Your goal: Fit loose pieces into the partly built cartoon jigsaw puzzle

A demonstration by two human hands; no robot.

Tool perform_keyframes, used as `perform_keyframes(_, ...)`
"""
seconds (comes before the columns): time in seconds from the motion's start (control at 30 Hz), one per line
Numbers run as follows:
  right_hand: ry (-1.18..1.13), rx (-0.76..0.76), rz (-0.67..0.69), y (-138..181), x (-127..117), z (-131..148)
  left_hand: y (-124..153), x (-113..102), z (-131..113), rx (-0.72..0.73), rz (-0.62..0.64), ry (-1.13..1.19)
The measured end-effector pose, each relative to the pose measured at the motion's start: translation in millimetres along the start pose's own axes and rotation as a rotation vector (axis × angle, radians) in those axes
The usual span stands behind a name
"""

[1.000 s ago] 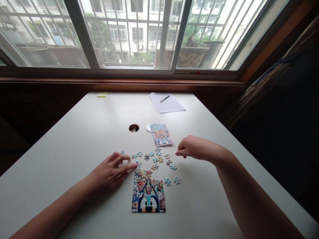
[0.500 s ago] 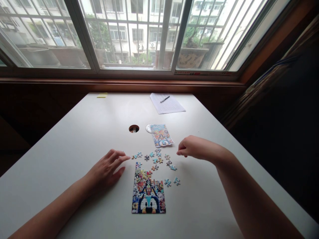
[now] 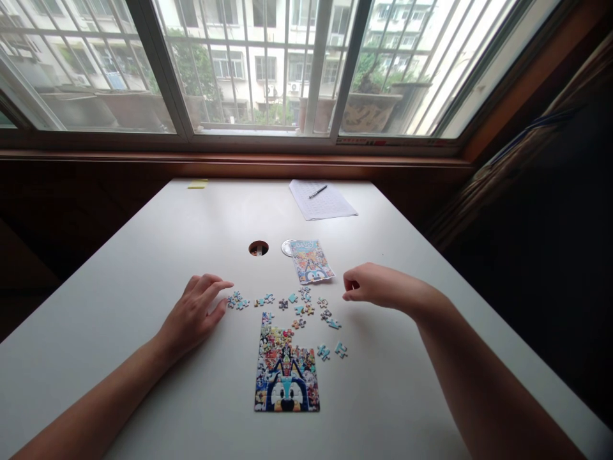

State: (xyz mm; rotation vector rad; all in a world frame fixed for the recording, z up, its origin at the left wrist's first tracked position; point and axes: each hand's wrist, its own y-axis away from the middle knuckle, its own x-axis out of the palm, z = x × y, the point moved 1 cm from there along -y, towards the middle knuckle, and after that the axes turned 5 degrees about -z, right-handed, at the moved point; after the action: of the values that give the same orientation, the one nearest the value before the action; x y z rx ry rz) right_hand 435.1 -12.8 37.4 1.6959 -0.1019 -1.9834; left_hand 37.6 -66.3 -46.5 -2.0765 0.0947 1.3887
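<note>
On the white table lies a partly joined jigsaw puzzle (image 3: 287, 377) with a blue cartoon dog face, its upper right part open. Loose pieces are scattered above and right of it, among them a pair of blue pieces (image 3: 332, 351). My left hand (image 3: 198, 306) is open, fingers apart, its fingertips beside a small cluster of puzzle pieces (image 3: 238, 300). To the right of the loose pieces, my right hand (image 3: 366, 282) is closed with curled fingers; whatever it may hold is hidden. Between the hands, farther back, lies a picture sheet (image 3: 313, 260) showing the same design.
A round silver disc (image 3: 287, 248) is partly under the picture sheet, near a cable hole (image 3: 258, 248) in the table. Printed papers (image 3: 325, 203) with a pen (image 3: 318, 191) lie at the back. Yellow sticky notes (image 3: 197, 184) are at the far left edge, below the window.
My left hand has drawn back to the left, and the cluster of puzzle pieces it covered now shows. My right hand is almost where it was, still curled.
</note>
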Motion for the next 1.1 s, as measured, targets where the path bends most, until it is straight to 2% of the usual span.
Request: perform_keyframes(1.1, -0.004, -0.065, -0.011, -1.8, 1.0, 9.7, -0.9, 1.8, 3.0, 0.021, 0.04, -0.001)
